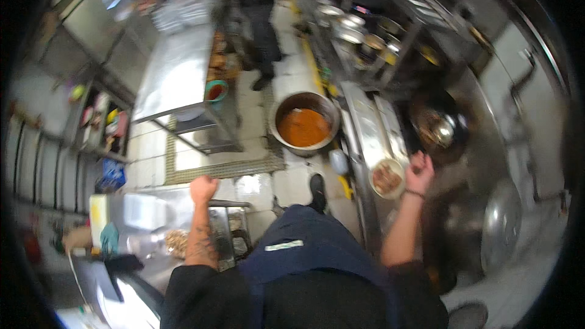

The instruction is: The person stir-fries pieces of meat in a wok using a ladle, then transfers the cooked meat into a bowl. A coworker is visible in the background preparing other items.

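My left hand is curled into a fist, with nothing visible in it, beside the edge of a steel counter on my left. On the other side, my right hand, a dark band at its wrist, is over the steel cooking range. Its fingers are partly bent and blurred, so whether they hold anything is unclear. Just left of that hand sits a pale bowl of brownish meat-like pieces. Beyond it a dark wok contains browned food and a shiny round metal ladle or lid. A large metal pot of orange-brown sauce stands ahead of me.
A steel table with stacked trays stands ahead left; a teal bucket is below. Another person stands beyond. A white container and a heap of pale pieces occupy the left counter. A metal lid lies right.
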Demonstrator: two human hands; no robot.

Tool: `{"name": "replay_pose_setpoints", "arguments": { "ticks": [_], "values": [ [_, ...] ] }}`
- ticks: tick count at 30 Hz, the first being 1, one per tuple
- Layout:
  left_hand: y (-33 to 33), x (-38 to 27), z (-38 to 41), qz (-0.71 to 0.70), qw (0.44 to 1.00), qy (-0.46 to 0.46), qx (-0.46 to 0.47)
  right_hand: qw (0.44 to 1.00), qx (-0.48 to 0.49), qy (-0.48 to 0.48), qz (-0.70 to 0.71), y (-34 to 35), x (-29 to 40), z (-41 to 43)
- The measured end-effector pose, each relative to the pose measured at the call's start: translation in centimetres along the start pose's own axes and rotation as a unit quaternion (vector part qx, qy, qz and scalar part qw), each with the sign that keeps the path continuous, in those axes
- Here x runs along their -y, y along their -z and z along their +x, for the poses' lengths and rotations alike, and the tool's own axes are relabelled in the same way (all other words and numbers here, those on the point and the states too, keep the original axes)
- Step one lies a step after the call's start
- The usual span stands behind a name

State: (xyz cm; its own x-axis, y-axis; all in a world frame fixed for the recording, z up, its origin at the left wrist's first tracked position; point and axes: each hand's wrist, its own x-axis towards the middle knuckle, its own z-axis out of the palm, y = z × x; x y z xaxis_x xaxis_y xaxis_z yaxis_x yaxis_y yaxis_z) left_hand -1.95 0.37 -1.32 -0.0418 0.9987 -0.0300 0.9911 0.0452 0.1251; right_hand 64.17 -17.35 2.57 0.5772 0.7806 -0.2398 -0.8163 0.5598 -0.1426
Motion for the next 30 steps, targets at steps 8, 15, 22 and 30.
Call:
{"name": "replay_pose_setpoints", "arguments": {
  "ticks": [8, 15, 22, 30],
  "values": [
    [3.1, -1.5, -1.3, 0.010, 1.000, 0.016, 0.011, 0.997, -0.065, 0.001, 0.043, -4.3, -6.1, -2.0],
    [2.7, -1.2, -1.1, 0.025, 0.999, 0.018, 0.015, 0.976, -0.027, -0.129, 0.173, -7.2, -5.0, -3.6],
    [3.3, -2.1, -1.1, 0.026, 0.999, 0.013, 0.018, 0.990, -0.107, 0.075, 0.045, -6.3, -5.0, -3.3],
    [2.5, -1.3, -0.9, 0.021, 0.999, 0.024, 0.015, 0.977, -0.024, -0.065, 0.201, -8.2, -5.5, -3.4]
  ]
}}
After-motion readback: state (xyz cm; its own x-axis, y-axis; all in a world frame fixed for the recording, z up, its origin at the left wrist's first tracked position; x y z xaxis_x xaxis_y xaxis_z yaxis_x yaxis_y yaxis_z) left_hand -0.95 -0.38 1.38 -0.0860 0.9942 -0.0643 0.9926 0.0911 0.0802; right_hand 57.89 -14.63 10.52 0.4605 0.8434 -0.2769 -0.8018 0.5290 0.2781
